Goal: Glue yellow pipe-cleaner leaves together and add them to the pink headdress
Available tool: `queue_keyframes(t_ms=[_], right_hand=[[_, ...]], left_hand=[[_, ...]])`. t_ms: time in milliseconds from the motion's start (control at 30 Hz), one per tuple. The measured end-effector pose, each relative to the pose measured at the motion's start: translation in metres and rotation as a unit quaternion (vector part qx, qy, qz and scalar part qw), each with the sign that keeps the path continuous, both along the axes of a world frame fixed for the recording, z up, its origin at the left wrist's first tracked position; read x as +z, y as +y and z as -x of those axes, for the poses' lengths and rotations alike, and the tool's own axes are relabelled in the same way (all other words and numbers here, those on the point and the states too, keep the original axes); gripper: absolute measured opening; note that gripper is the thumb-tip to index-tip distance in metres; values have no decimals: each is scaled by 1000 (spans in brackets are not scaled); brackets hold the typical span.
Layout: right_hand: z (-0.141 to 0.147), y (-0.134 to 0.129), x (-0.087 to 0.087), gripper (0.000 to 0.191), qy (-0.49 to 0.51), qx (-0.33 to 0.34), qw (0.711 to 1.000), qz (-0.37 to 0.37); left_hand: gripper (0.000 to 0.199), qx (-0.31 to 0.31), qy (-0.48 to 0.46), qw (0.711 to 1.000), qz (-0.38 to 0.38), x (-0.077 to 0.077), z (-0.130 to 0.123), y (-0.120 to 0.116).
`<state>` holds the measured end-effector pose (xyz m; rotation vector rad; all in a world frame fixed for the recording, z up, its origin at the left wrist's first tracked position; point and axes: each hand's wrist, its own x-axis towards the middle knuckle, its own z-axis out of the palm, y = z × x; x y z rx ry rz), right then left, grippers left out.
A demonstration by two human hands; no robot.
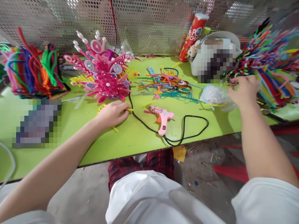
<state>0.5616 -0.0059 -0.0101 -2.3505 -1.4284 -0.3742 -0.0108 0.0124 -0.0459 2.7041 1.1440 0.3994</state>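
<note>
Your left hand lies flat on the green table, fingers curled over a yellow stick beside the pink headpiece. Right hand pinches into the pipe cleaner bundle near the table's right edge. Open room sits around the glue gun. The can reads "PO... CHI...".

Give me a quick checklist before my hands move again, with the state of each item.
1. Left hand rests on the yellow stem piece: ok.
2. Right hand at the pipe cleaner bundle; whether it grips one: cannot tell.
3. Glue gun lies untouched between the hands: ok.
4. Black cord loops beside the gun, over the table edge: not ok.
5. Pink flower ornament stands behind the left hand: ok.
</note>
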Motion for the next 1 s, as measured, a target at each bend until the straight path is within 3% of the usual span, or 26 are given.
queue_keyframes(t_ms=[133,267,367,467,667,867,1000], right_hand=[[57,27,-5,43,29,187,981,36],[131,71,-23,65,35,321,944,67],[178,101,-41,79,41,367,923,111],[205,117,-54,63,39,374,919,120],[203,118,-61,40,36,364,928,67],[190,110,-46,39,44,351,932,74],[184,103,-31,36,92,290,950,64]], left_hand=[[38,11,0,1000,16,-6,-2,2],[35,23,5,999,43,-5,-6,1],[30,26,-3,998,50,-3,-8,-1],[27,30,-3,998,51,-2,-9,-2],[37,87,1,995,38,-3,-7,-1],[53,184,26,983,14,-3,0,11],[56,222,42,974,19,-1,7,14]])
